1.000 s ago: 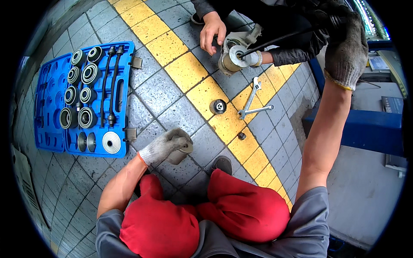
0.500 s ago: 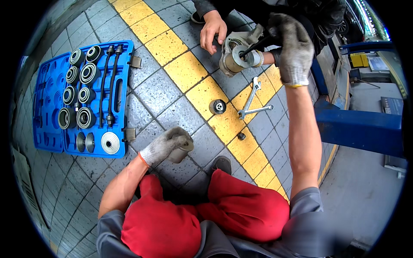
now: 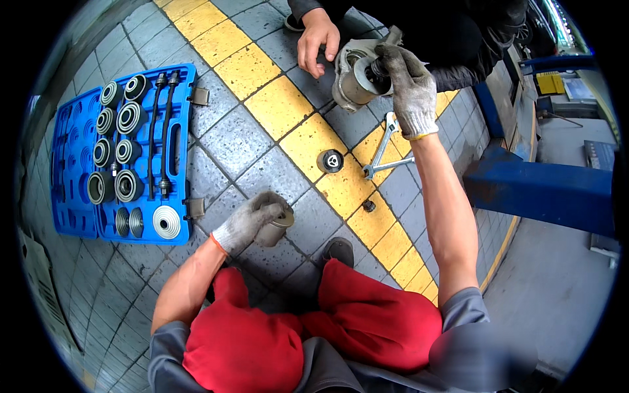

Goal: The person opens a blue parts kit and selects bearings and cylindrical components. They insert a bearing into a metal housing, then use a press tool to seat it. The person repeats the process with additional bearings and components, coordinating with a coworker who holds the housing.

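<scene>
Seen from the middle of the view, the left hand (image 3: 255, 219), in a grey knit glove, sits at about 8 o'clock, its fingers and thumb closed around a short grey metal cylinder (image 3: 274, 234) held above the tiled floor (image 3: 268, 141). The gloved right hand (image 3: 413, 88) reaches out to about 1 o'clock, where its thumb and fingertips pinch a dark ribbed fitting (image 3: 377, 73) right at the mouth of a metal housing (image 3: 354, 88); whether the fitting touches the housing's rim cannot be told. Just beyond, at 12 o'clock, a co-worker's bare hand (image 3: 318, 42) hangs with loosely bent fingers near the housing, and a dark sleeve (image 3: 453, 78) lies on the housing's other side. Closer in, toward 1 o'clock, a round black part (image 3: 330, 161) stands on the yellow tile strip (image 3: 288, 111). Two open-ended wrenches (image 3: 380, 150) lie at 2 o'clock, meeting at one end, and a small dark nut (image 3: 369, 205) rests at 3 o'clock. Farther out that way, a blue beam (image 3: 537, 196) runs toward the edge. Between 9 and 10 o'clock, an open blue case (image 3: 81, 190) carries ring-shaped cups (image 3: 131, 119), two long dark rods (image 3: 169, 128) and a stepped pale disc (image 3: 166, 223) in its near corner.
</scene>
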Motion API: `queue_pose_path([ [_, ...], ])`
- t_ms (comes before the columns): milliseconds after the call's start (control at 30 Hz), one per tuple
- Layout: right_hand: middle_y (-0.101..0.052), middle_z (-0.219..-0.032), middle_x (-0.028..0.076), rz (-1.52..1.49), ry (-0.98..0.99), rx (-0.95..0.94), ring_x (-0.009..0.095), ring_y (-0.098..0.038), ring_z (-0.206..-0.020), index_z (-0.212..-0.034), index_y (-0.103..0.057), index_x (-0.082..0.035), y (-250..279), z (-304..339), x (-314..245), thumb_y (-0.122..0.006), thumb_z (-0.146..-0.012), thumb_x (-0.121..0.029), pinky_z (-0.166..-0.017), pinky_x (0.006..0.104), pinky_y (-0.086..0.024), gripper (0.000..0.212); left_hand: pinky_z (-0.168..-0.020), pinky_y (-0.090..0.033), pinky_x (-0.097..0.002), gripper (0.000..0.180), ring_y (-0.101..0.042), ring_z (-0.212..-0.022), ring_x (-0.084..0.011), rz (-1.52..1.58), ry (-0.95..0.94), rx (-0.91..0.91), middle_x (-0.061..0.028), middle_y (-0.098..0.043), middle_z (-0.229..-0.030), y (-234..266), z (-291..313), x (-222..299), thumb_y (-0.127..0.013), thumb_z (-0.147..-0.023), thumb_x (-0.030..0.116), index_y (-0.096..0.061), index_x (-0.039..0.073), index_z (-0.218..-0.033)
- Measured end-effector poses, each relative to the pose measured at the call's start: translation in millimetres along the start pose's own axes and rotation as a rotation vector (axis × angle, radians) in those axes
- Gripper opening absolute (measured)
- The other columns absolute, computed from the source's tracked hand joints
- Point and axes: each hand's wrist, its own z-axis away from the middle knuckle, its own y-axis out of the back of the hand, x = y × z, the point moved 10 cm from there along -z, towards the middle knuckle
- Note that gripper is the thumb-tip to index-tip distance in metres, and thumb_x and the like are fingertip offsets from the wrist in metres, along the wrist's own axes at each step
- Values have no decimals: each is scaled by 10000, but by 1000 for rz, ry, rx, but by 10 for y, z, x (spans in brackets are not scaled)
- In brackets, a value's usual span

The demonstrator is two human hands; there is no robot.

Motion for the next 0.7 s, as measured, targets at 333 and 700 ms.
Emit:
queue_pose_path([
  [333, -778, -1144, 98, 141, 73, -85, 164, -719, -1057, -1257, -740, -7, 23, -19, -104, -701, -1063, -248, -943, 312, -561, 312, -998, -547, -341, 371, -656, -1122, -187, -85, 46, 10, -111, -704, -1219, -193, -83, 129, -655, -1056, 295, -638, 7, -1290],
  [700, -736, -1148, 115, -106, 36, 122, 166, -706, -1032, -1341, -641, 22, 481, 685, -404, -643, -1094, -193, -913, 308, -582, 327, -840, -617, -412, 373, -733, -957, -278, -15, -22, 66, -161, -691, -1169, -603, -155, 1004, -592, -1064, 315, -600, 24, -1296],
])
